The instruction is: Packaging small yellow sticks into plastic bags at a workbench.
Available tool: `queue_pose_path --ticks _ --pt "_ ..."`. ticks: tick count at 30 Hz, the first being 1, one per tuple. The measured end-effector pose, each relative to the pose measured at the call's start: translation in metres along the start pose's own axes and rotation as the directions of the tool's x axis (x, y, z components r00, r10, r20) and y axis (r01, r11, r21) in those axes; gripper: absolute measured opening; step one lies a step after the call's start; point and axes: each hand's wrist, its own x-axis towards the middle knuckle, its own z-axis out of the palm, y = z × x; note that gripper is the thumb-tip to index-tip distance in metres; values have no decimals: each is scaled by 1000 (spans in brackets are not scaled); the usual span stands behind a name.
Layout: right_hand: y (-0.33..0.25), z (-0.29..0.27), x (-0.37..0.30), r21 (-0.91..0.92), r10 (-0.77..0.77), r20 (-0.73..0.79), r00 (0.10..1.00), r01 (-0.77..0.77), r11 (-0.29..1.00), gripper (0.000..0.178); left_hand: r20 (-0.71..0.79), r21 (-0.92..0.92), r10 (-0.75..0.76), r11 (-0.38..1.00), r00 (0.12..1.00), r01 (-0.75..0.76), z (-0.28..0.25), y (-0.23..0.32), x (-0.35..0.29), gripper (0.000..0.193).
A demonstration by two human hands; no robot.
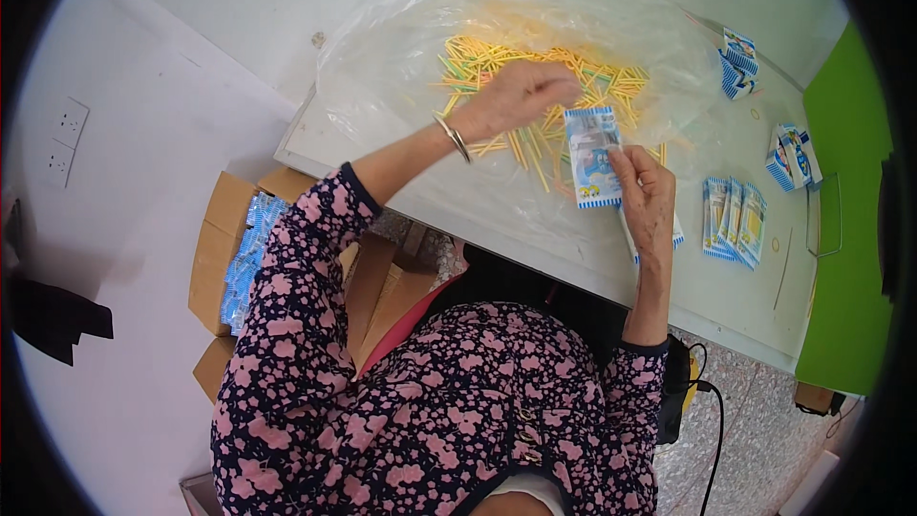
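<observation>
My right hand pinches a small blue-and-white packet by its right edge, thumb across the front. Over the heap of thin yellow, green and pinkish sticks, my left hand hovers just above the packet's top end. Its fingers are closed together, and anything between them is too small or hidden to make out. The sticks lie on a large clear plastic bag spread on the table. Below my right hand, more packets rest on the table, partly covered by the wrist.
At the right of the white table lie a fan of packets, a banded bundle and more packets. A green panel borders that side. An open cardboard box of blue packets stands at left.
</observation>
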Motion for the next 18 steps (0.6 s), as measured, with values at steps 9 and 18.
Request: queue_pose_path --ticks 9,18 --pt "11 49 -16 -4 -344 428 836 382 924 13 393 765 148 496 908 -412 -60 -41 -17 31" --pt "9 48 -22 -53 -315 412 855 368 928 15 264 690 158 658 951 -301 -38 -44 -69 37"
